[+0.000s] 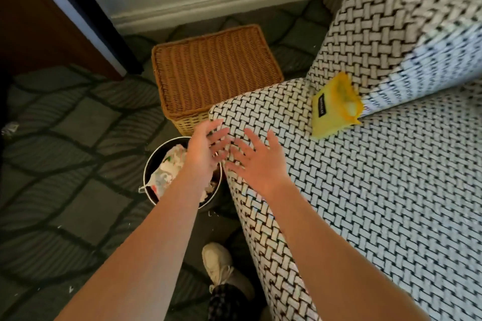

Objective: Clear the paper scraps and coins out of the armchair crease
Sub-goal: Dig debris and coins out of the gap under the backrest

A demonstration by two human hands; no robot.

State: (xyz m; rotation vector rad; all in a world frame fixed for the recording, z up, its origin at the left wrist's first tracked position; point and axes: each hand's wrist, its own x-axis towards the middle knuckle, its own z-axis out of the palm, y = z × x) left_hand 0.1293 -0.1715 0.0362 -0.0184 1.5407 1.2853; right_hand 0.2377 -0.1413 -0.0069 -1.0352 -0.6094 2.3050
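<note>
Head view: left hand [205,157] above paper scraps [167,169] in bin [154,157], right hand [258,165] beside, fingers spread empty

I count two grips, one left grip [204,151] and one right grip [260,164], one armchair [378,190], one wicker basket [214,73], one round bin [167,141], one heap of crumpled paper [169,164] in it, one yellow packet [333,109], one white shoe [216,260]

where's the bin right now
Head view, left of centre: the bin stands on the carpet beside the armchair, in front of the wicker basket, under the left hand.
</note>
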